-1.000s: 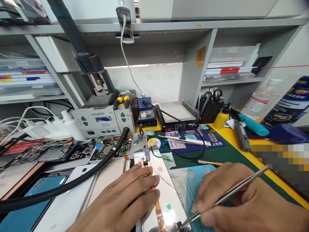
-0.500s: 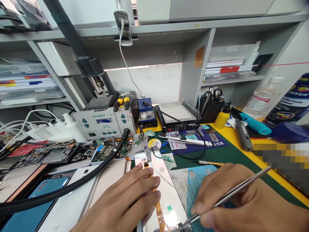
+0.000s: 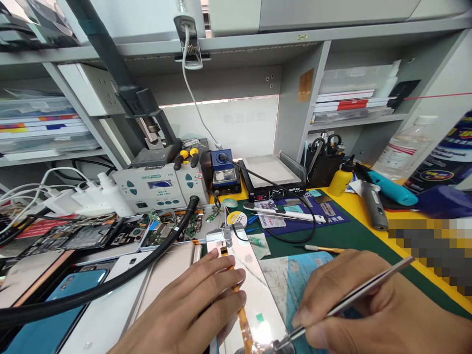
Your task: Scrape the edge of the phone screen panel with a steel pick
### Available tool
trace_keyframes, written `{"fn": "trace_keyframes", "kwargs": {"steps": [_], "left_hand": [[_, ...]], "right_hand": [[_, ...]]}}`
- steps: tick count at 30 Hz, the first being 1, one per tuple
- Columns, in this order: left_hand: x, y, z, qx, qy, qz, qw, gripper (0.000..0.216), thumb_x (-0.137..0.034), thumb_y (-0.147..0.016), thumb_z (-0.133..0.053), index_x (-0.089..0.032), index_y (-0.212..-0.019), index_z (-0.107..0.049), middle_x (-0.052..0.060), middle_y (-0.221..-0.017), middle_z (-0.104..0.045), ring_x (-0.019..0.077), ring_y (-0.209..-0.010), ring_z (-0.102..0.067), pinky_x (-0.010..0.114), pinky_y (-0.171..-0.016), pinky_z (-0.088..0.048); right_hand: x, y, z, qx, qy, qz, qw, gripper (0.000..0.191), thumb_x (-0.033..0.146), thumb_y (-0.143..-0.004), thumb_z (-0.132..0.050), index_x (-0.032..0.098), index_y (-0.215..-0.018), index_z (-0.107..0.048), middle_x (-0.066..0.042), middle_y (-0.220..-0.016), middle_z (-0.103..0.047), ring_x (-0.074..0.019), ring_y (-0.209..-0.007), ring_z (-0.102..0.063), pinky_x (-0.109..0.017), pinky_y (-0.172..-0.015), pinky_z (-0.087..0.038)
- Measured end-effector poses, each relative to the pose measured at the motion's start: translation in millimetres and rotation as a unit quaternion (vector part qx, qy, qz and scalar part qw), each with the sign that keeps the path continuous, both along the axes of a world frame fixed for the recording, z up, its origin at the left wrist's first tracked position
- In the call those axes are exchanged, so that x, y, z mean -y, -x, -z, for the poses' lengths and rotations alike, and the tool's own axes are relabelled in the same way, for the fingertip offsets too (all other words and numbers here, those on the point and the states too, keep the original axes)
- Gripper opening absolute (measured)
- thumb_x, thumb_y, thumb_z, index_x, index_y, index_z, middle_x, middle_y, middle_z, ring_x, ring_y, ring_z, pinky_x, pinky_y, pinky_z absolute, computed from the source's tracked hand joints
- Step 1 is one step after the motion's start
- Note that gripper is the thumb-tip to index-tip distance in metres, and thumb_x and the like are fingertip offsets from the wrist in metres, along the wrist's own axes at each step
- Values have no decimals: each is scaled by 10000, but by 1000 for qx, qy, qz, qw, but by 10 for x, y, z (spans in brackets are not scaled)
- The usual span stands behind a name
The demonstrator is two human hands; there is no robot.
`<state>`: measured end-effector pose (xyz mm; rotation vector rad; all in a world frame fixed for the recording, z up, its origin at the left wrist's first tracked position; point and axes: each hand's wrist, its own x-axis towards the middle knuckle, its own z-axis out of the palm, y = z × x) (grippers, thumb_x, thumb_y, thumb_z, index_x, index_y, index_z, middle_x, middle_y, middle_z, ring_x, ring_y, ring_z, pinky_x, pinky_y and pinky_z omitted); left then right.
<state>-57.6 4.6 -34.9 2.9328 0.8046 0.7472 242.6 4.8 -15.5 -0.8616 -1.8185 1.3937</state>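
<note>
A long white phone panel (image 3: 254, 295) lies at the bottom middle, an orange flex cable (image 3: 243, 322) running down its length. My left hand (image 3: 191, 300) rests over its left side with fingers stretched out, the fingertips touching the panel by the cable. Held like a pen in my right hand (image 3: 346, 305) are slim metal tweezers (image 3: 368, 285). Their tip meets a small dark part (image 3: 277, 345) at the panel's lower end, beside a bright glare. The lower edge of the picture cuts off the near end of the panel.
A thick black hose (image 3: 147, 263) crosses the left side over several phones (image 3: 62, 309). Circuit boards (image 3: 169, 231) lie behind it. At the back stand a hot-air station (image 3: 162, 187) and a heating plate (image 3: 273, 169). A toothbrush (image 3: 295, 214) and a yellow bottle (image 3: 339, 181) are toward the right.
The tweezers' tip and the small dark part at the panel's end have shifted very slightly. Both hands stay in nearly the same place; the whole view has drifted a little.
</note>
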Motion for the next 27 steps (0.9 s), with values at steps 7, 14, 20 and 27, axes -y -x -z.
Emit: {"fn": "trace_keyframes", "kwargs": {"steps": [7,14,20,27], "left_hand": [[6,8,-33,-15,7,-3,1000,443,-415,-1028,-451,-241,-1424,-545,66,-1435,-657,276,-1430,-522,440,-1245,-357],[6,12,2,-6,2,-9,1000,408,-335,-1042,-418,-239,-1415,-553,50,-1459,-642,258,-1450,-498,411,-1244,-359],[3,10,9,-9,-7,-6,1000,408,-350,-1049,-385,-223,-1395,-561,38,-1484,-621,233,-1467,-475,384,-1257,-342],[10,8,-1,-4,1,-8,1000,390,-301,-1044,-388,-225,-1377,-579,38,-1474,-627,236,-1451,-495,397,-1259,-342]], "right_hand": [[37,-15,17,0,3,5,1000,121,277,-885,-798,180,-813,-813,-37,-679,-717,-132,-536,-652,-164,-446,-503],[0,-42,32,6,0,-13,1000,101,255,-881,-798,180,-817,-823,-41,-694,-723,-132,-561,-655,-160,-471,-515],[19,-4,45,-19,-1,10,1000,62,237,-869,-812,197,-831,-839,-46,-733,-753,-127,-543,-666,-147,-441,-507],[2,-29,11,3,-11,-12,1000,103,255,-893,-789,178,-839,-834,-60,-754,-765,-123,-554,-667,-160,-496,-526]]}}
